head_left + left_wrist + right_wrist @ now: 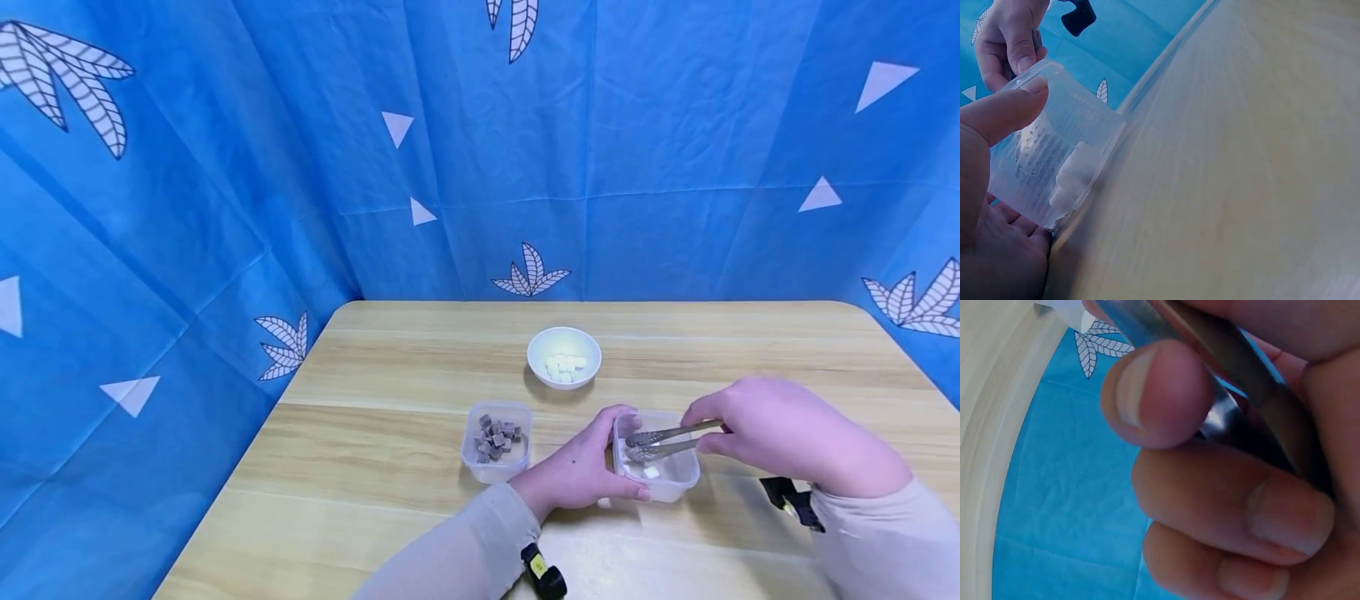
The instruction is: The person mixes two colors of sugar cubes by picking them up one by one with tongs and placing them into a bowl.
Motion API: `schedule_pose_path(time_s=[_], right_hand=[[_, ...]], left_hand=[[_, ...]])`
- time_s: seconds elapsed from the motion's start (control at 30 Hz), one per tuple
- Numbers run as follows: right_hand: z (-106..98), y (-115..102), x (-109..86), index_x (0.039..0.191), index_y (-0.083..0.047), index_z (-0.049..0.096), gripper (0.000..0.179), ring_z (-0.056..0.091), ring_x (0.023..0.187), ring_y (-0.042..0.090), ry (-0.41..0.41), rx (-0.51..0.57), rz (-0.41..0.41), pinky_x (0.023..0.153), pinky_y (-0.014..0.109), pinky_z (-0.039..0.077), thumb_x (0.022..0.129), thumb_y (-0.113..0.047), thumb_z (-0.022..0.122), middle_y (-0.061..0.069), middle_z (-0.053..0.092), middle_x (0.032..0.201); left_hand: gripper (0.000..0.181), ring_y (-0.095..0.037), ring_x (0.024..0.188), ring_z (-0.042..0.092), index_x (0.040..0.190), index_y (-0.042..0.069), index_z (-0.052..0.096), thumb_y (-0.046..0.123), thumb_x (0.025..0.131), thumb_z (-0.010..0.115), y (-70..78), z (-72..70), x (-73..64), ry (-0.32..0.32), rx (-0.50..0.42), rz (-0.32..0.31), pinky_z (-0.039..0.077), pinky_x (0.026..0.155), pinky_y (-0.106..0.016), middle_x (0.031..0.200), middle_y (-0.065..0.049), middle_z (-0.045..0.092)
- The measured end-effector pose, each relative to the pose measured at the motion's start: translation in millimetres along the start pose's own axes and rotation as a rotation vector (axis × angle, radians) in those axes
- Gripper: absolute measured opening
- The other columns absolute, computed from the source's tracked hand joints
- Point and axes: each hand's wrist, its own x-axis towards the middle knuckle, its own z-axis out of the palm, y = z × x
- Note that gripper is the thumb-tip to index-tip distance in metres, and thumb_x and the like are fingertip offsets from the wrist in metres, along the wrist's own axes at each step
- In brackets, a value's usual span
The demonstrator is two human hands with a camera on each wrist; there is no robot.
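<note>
In the head view my left hand point(576, 467) grips a clear plastic container point(678, 483) from its left side, thumb at the near wall and fingers at the far one. White cubes point(1075, 172) lie at the container's bottom, seen through its wall in the left wrist view. My right hand point(798, 429) holds metal tongs point(671, 433) by their arms. Their perforated heads reach down inside the container, among the white pieces. The right wrist view shows the thumb and curled fingers point(1229, 500) around the tongs' metal arms.
A second clear container point(497, 475) with several brown cubes point(495, 437) stands left of my left hand. Farther back is a white bowl point(564, 335) holding white cubes point(562, 367). Everything stands on a wooden table point(375, 500), with a blue patterned curtain point(465, 150) behind it.
</note>
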Motion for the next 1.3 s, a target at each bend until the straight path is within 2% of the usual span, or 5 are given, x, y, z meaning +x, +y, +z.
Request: schedule_pose_path(time_s=[0.33,0.73,0.97,1.13,1.3], right_hand=[[-6,5,-6.0,0.109,-0.037,0.074,0.021,0.048,0.066,-0.006,0.038,0.048,-0.078,0.059,0.026,0.043,0.088,-0.037,0.078,-0.028,0.065,0.092],[-17,15,-14.7,0.116,-0.033,0.073,0.023,0.049,0.066,-0.006,0.077,0.088,-0.063,0.060,0.024,0.044,0.094,-0.038,0.072,-0.025,0.065,0.091],[-17,19,-16.3,0.118,-0.032,0.073,0.026,0.056,0.077,-0.007,0.209,0.056,-0.078,0.067,0.028,0.052,0.092,-0.033,0.075,-0.017,0.072,0.105],[-8,17,-3.0,0.122,-0.032,0.073,0.029,0.063,0.083,-0.002,0.290,0.019,-0.064,0.073,0.037,0.055,0.093,-0.036,0.073,-0.014,0.072,0.110],[8,18,15.3,0.122,-0.025,0.074,0.032,0.056,0.068,-0.003,0.414,0.024,-0.071,0.067,0.038,0.054,0.092,-0.034,0.075,-0.011,0.074,0.099]], left_hand=[[0.095,-0.001,0.125,0.047,0.151,0.027,0.031,0.020,0.077,0.090,1.5,0.6,-0.2,-0.005,-0.004,0.006,0.028,0.114,-0.029,0.137,0.015,0.050],[0.099,-0.001,0.128,0.045,0.154,0.026,0.028,0.022,0.077,0.091,0.9,0.7,0.4,0.000,0.002,0.013,0.024,0.117,-0.031,0.138,0.016,0.050],[0.098,-0.003,0.133,0.042,0.154,0.029,0.029,0.029,0.077,0.090,1.0,-0.2,-0.8,0.010,0.027,-0.031,0.024,0.117,-0.032,0.144,0.012,0.049],[0.093,-0.002,0.132,0.043,0.151,0.028,0.032,0.027,0.077,0.090,-0.4,-0.1,-1.3,0.014,0.024,-0.016,0.028,0.115,-0.028,0.144,0.014,0.048],[0.098,-0.003,0.132,0.043,0.154,0.027,0.029,0.025,0.077,0.090,-0.3,0.8,-1.5,0.015,0.015,-0.007,0.028,0.114,-0.028,0.147,0.015,0.045]])
